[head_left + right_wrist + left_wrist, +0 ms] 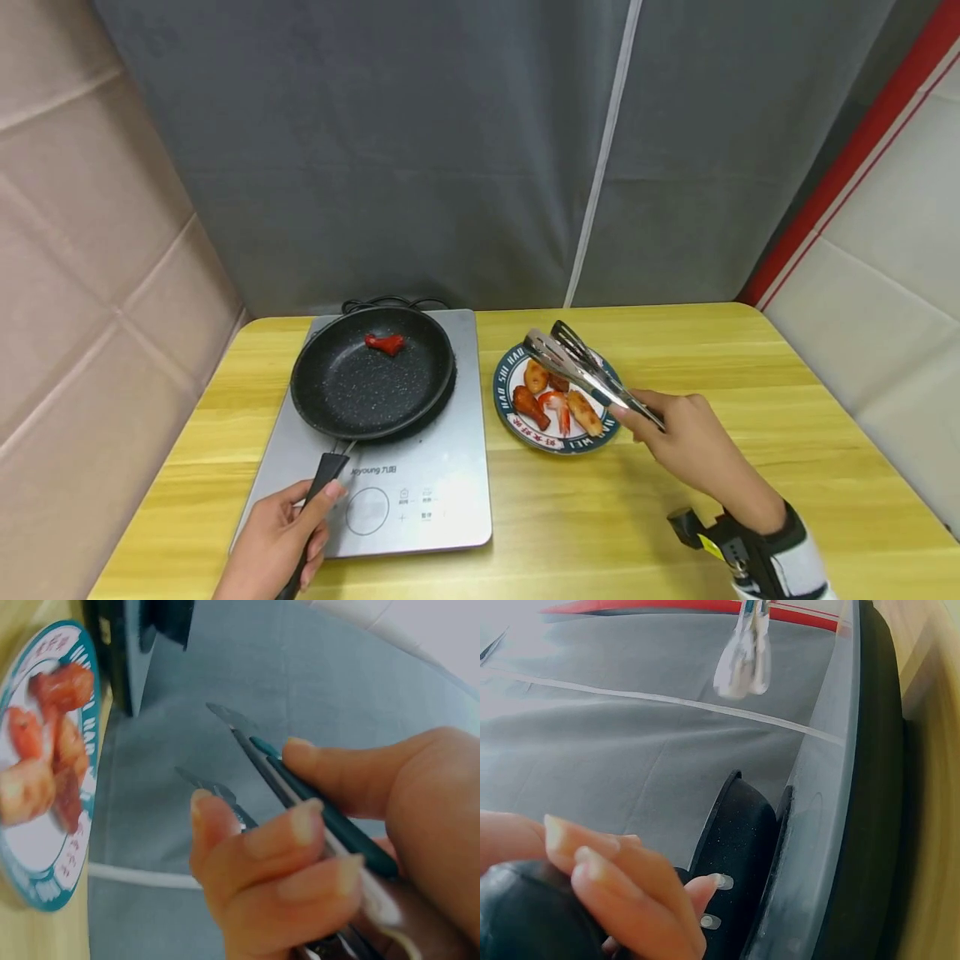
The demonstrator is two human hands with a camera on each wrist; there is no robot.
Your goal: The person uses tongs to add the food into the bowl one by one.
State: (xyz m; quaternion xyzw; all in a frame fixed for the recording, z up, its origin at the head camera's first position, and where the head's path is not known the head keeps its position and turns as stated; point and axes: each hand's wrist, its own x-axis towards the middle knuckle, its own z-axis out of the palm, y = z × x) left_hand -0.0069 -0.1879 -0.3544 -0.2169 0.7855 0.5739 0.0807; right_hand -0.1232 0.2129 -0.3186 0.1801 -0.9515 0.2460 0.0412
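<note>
A left hand (264, 540) on the handle (325, 477), a right hand (686, 442) on the tongs (592, 387)

A person's left hand wraps the black handle at the near side of the pan (360, 396), apparently to steady it on the silver cooktop (465, 467) beneath. Inside the pan, toward its far side, lies a red piece (386, 343) shaped like a drumstick. Right of the pan, a round plate (504, 392) bears a brown drumstick (531, 407), a shrimp (557, 404), a long browned piece (583, 412) and a ring-shaped piece (536, 377). Over this plate the right hand grasps the tongs, their tips parted and seemingly clear of the food; the grip well back likely spares the fingers any contact. A black cable (397, 300) coils just behind the pan. The yellow wood-grain table (600, 517) supports everything; beyond the pan hangs a gray curtain (420, 167), with a pale padded wall (112, 250) to its left and a white wall (900, 208) far right.
</note>
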